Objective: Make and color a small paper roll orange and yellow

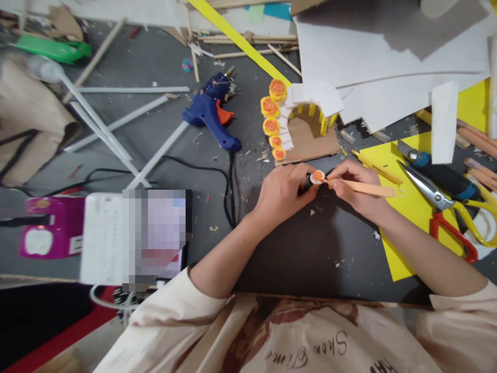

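My left hand (285, 192) pinches a small round white piece with an orange centre (317, 176) against a dark surface. My right hand (355, 189) grips a pale orange stick (367, 189) like a pen, its tip touching the round piece. Just beyond them stands a cardboard model (306, 132) with a white arch, yellow pillars and a row of several orange-and-yellow rosettes (271, 126) down its left edge.
A blue glue gun (212, 116) lies left of the model, its black cord running toward me. Yellow paper (392, 160), scissors (446, 199) and a knife lie at right. White sheets (388, 62) cover the back right. White rods (116, 124) and a pink box (50, 228) lie left.
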### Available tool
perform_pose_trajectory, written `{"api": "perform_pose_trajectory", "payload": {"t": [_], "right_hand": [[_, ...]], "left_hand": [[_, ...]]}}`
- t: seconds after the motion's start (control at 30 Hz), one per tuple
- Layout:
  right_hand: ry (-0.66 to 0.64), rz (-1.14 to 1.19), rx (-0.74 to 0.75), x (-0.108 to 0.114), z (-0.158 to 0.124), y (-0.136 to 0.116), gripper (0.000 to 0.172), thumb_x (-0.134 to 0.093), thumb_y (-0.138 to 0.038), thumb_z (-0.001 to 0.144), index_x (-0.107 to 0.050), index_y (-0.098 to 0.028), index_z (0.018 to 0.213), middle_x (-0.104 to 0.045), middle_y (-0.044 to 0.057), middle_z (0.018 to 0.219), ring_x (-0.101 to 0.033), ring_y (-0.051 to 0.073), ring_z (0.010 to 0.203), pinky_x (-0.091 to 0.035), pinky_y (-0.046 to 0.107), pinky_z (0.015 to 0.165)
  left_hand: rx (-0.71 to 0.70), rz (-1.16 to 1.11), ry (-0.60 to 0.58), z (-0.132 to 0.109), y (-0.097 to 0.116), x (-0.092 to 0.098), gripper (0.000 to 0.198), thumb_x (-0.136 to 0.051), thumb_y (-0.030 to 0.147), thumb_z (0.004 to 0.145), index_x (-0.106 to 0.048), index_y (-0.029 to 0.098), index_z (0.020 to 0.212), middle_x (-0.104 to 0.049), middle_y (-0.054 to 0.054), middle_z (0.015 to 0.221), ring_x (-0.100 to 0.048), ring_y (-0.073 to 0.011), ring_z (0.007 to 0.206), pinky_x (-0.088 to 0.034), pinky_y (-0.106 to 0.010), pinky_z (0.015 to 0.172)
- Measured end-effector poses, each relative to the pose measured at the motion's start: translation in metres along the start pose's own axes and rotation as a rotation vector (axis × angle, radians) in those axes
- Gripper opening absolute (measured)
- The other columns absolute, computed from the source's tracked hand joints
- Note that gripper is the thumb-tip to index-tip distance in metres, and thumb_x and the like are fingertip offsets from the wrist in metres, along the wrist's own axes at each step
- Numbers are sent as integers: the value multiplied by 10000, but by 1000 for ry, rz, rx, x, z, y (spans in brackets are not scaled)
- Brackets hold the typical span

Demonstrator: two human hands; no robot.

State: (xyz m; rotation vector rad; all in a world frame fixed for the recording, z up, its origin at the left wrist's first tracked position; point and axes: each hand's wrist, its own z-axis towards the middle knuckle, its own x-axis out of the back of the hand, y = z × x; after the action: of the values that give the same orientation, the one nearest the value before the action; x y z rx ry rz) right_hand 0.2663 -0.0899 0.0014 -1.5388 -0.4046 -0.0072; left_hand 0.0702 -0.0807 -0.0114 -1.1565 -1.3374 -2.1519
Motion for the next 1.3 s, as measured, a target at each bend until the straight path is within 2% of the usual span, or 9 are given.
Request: {"api": "perform_pose_trajectory", "payload": {"t": [0.27, 0.67, 1.13, 1.3], "right_hand": [[37, 23, -31, -2, 2, -5, 364, -674, -536, 796, -626, -185, 711, -585, -13, 611, -482, 94, 539, -346, 224, 479], [64, 14, -28, -1, 2, -6, 407, -656, -577, 796, -618, -182, 707, -573, -14, 590, -462, 91, 526, -334, 223, 466], [33, 12, -30, -2, 1, -6, 314, -636, -480, 839, -630, -184, 734, -598, -11, 617, -505, 97, 552, -358, 224, 489], [54, -15, -24, -2, 0, -4, 320, -634, -479, 838, -626, -183, 719, -577, -16, 596, -474, 94, 535, -345, 226, 482]], "left_hand": [[30, 17, -31, 1, 1, 1, 132, -575, 235, 840, -623, 191, 954, -547, 42, 609, -513, -128, 583, -360, -252, 624], [6, -6, -14, 1, 1, 2, 127, -584, 209, 830, -625, 184, 947, -535, 46, 606, -497, -126, 567, -352, -249, 619], [33, 3, -40, 2, 1, 1, 129, -569, 232, 836, -618, 196, 949, -547, 40, 612, -507, -128, 577, -355, -252, 623], [26, 1, -33, 2, 2, 2, 116, -566, 233, 837, -611, 189, 934, -534, 43, 604, -492, -126, 567, -347, -249, 613]]}}
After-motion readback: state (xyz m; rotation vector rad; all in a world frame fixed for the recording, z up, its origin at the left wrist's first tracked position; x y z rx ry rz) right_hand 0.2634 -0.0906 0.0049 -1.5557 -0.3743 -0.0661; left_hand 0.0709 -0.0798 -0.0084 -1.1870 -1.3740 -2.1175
